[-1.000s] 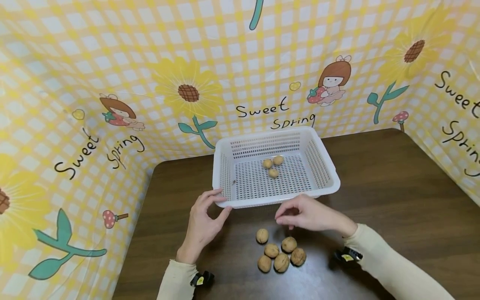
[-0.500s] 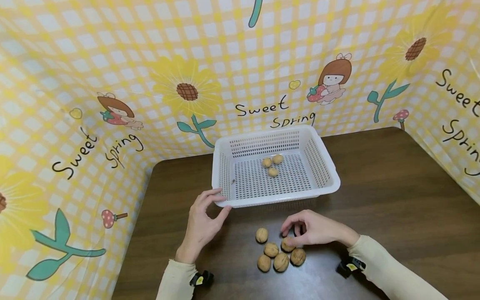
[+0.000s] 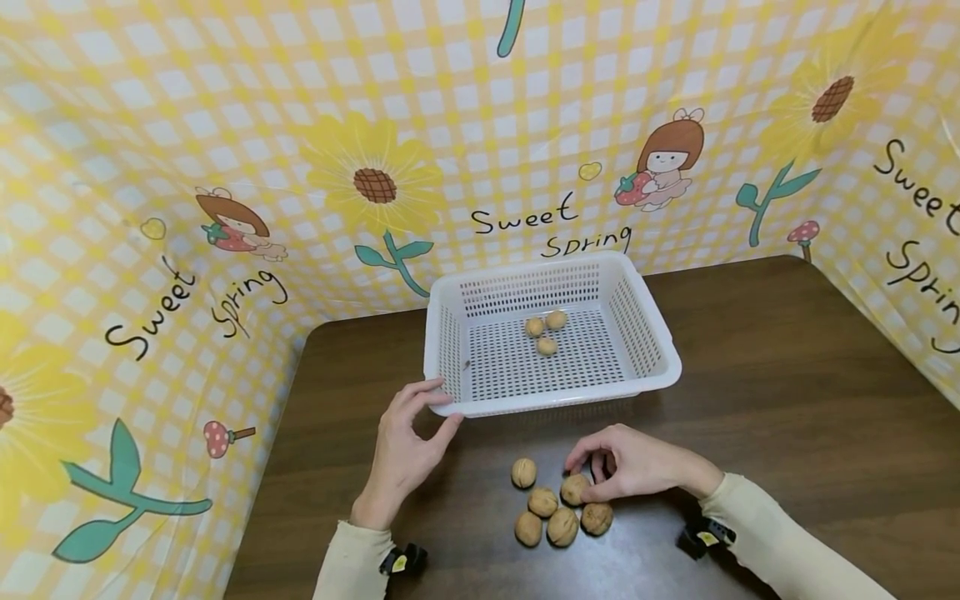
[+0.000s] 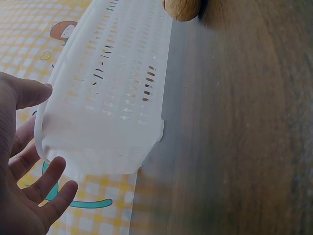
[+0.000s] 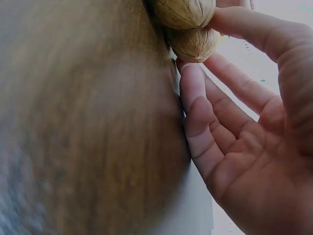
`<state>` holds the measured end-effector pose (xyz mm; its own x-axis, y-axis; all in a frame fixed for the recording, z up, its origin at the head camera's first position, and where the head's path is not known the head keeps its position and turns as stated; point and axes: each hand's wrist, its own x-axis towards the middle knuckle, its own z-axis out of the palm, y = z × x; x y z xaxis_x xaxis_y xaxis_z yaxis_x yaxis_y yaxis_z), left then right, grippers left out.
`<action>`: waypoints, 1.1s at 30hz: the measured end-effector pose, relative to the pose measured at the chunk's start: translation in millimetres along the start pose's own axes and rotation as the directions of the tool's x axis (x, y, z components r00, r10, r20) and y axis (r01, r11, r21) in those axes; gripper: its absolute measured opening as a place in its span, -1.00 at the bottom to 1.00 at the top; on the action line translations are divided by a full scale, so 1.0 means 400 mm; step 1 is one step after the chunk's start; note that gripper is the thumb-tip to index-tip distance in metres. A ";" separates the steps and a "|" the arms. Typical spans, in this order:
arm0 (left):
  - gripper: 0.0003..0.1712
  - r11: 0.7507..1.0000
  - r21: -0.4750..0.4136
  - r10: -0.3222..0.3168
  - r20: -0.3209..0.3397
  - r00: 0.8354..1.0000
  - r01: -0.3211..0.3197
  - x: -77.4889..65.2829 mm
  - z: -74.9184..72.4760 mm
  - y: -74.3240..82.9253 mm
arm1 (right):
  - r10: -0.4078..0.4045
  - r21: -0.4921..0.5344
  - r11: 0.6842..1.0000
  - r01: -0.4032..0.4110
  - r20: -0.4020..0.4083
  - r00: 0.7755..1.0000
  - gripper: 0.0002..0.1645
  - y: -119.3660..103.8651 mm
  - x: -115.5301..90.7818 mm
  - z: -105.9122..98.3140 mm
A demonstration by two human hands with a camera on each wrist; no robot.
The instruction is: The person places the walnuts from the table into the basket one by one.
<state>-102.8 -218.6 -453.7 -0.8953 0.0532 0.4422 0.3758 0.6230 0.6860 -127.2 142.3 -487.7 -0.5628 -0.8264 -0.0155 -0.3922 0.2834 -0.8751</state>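
A white perforated plastic basket (image 3: 557, 403) stands on the table with 3 walnuts (image 3: 547, 346) on its floor. At its near left corner my left hand (image 3: 406, 450) holds the rim, thumb and fingers on either side; the left wrist view shows the thumb (image 4: 36, 93) against the rim. In front of the basket lies a loose group of several walnuts (image 3: 562, 526). My right hand (image 3: 637, 462) is at the back right of this group, thumb and fingers about one walnut (image 3: 574, 490). In the right wrist view the fingers (image 5: 193, 85) touch a walnut (image 5: 193, 46) resting on the table.
The dark wooden table (image 3: 787, 400) carries the basket and the walnuts. Yellow checked cloth (image 3: 495, 125) with flowers and lettering hangs behind and at both sides, close to the basket's back. A black strap with a small device (image 3: 405, 559) sits on each wrist.
My right hand has moved from beside the basket's front rim down toward me to the walnut group, and its fingers have come around one walnut. The left hand has stayed at the basket corner.
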 end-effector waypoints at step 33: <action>-0.78 1.000 -0.009 -0.006 0.001 1.000 0.006 -0.001 0.000 0.006 | -0.105 -0.088 0.991 0.102 -0.033 0.994 -0.77 -0.086 0.005 -0.091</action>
<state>-101.6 -217.0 -452.1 -0.8979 0.0506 0.4372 0.3725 0.6165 0.6937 -141.3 148.6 -439.9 -0.5419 -0.8353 0.0927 -0.5101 0.2393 -0.8261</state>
